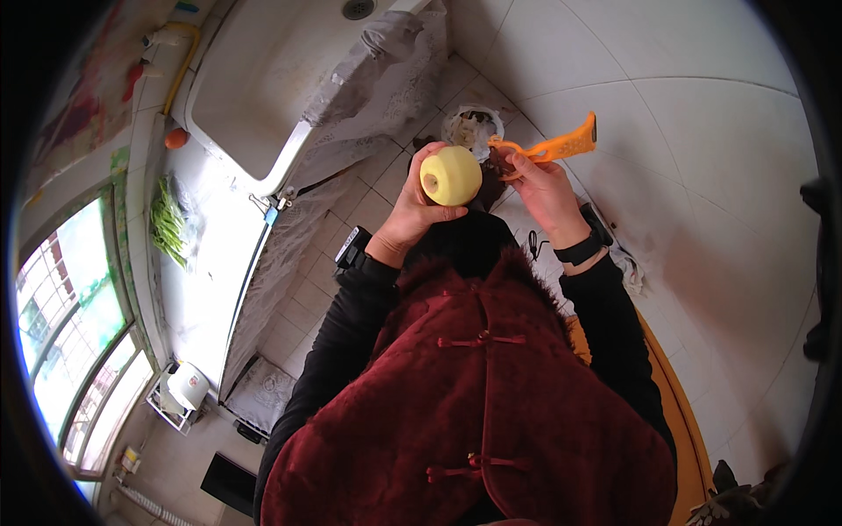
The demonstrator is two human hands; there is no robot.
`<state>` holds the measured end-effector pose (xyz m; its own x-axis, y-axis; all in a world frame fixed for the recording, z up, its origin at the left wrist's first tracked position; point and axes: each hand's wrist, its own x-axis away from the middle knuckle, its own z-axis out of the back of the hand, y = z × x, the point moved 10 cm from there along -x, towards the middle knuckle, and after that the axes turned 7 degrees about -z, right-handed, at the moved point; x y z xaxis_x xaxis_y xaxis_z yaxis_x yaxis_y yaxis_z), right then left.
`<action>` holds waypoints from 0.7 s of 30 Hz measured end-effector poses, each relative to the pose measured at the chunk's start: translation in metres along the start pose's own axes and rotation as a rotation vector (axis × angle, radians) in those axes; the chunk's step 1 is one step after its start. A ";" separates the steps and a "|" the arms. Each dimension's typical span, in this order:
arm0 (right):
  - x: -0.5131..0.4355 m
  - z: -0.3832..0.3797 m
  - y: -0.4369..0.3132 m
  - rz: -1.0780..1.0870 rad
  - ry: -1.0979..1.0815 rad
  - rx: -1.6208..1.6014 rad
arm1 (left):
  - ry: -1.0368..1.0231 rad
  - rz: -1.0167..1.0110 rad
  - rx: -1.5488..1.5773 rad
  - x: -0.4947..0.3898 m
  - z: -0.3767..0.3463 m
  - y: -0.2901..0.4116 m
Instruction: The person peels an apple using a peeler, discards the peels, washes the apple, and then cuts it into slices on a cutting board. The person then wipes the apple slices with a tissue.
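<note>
My left hand (pixel 413 204) holds a peeled, pale yellow apple (pixel 454 176) with its hollow end turned to the lower left. To the right of it, my right hand (pixel 541 194) grips an orange plastic peeler (pixel 559 146) by its looped part, with the other end pointing up and to the right. The peeler and the apple are apart. Beneath and beyond both hands, a white bin (pixel 472 125) with scraps in it stands on the tiled floor. My right fingers partly hide the peeler's looped end.
At the upper left is a white sink (pixel 263 85) beside a counter (pixel 217 263) with green vegetables (pixel 168 223) in a plastic bag and a small orange-red fruit or vegetable (pixel 175 138). A tiled wall (pixel 658 144) rises on the right. A lace curtain (pixel 368 144) hangs below the sink.
</note>
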<state>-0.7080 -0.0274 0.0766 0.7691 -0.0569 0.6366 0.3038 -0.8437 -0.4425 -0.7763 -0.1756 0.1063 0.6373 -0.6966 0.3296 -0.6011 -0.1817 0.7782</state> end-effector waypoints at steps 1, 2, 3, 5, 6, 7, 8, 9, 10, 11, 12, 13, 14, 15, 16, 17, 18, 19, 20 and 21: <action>0.001 -0.004 -0.002 0.002 -0.025 -0.029 | -0.017 -0.002 -0.018 0.000 -0.002 0.002; 0.003 -0.008 -0.003 -0.012 -0.061 -0.035 | -0.033 -0.004 -0.036 0.000 -0.004 0.004; 0.006 -0.012 -0.005 -0.027 -0.098 -0.041 | -0.072 -0.016 -0.106 -0.001 -0.008 0.007; 0.007 -0.022 -0.006 -0.067 -0.157 -0.062 | -0.147 -0.040 -0.250 -0.001 -0.014 0.012; 0.008 -0.025 -0.007 -0.093 -0.178 -0.078 | -0.174 -0.086 -0.319 -0.003 -0.017 0.017; 0.007 -0.022 -0.004 -0.140 -0.130 -0.072 | -0.202 -0.133 -0.389 -0.004 -0.019 0.022; 0.010 -0.030 -0.009 -0.128 -0.204 -0.046 | -0.230 -0.179 -0.458 -0.004 -0.022 0.027; 0.012 -0.031 -0.012 -0.139 -0.209 0.001 | -0.226 -0.104 -0.396 -0.004 -0.021 0.022; 0.013 -0.033 -0.014 -0.142 -0.224 0.037 | -0.223 -0.030 -0.334 -0.002 -0.020 0.017; 0.013 -0.033 -0.014 -0.163 -0.207 0.070 | -0.219 0.054 -0.267 0.000 -0.020 0.012; 0.014 -0.033 -0.014 -0.177 -0.199 0.091 | -0.251 0.060 -0.219 0.001 -0.023 0.013; 0.014 -0.034 -0.014 -0.187 -0.206 0.104 | -0.282 0.076 -0.166 0.004 -0.027 0.015; 0.014 -0.032 -0.013 -0.205 -0.178 0.114 | -0.311 0.091 -0.113 0.006 -0.030 0.016; 0.014 -0.031 -0.012 -0.218 -0.167 0.116 | -0.308 0.114 -0.002 0.007 -0.032 0.016; 0.014 -0.030 -0.011 -0.232 -0.156 0.117 | -0.304 0.136 0.108 0.009 -0.034 0.017; 0.014 -0.029 -0.009 -0.236 -0.156 0.118 | -0.291 0.166 0.222 0.011 -0.035 0.016; 0.015 -0.029 -0.007 -0.241 -0.157 0.117 | -0.255 0.187 0.180 0.011 -0.032 0.012; 0.015 -0.031 -0.006 -0.236 -0.185 0.107 | -0.211 0.214 0.141 0.012 -0.027 0.007; 0.014 -0.027 -0.004 -0.245 -0.159 0.111 | -0.175 0.233 0.107 0.012 -0.023 0.003; 0.014 -0.027 -0.002 -0.244 -0.158 0.104 | -0.138 0.246 0.106 0.012 -0.019 -0.001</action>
<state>-0.7133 -0.0407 0.1032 0.7420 0.2313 0.6293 0.5399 -0.7626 -0.3563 -0.7591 -0.1701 0.1198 0.3992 -0.8151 0.4198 -0.7806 -0.0621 0.6219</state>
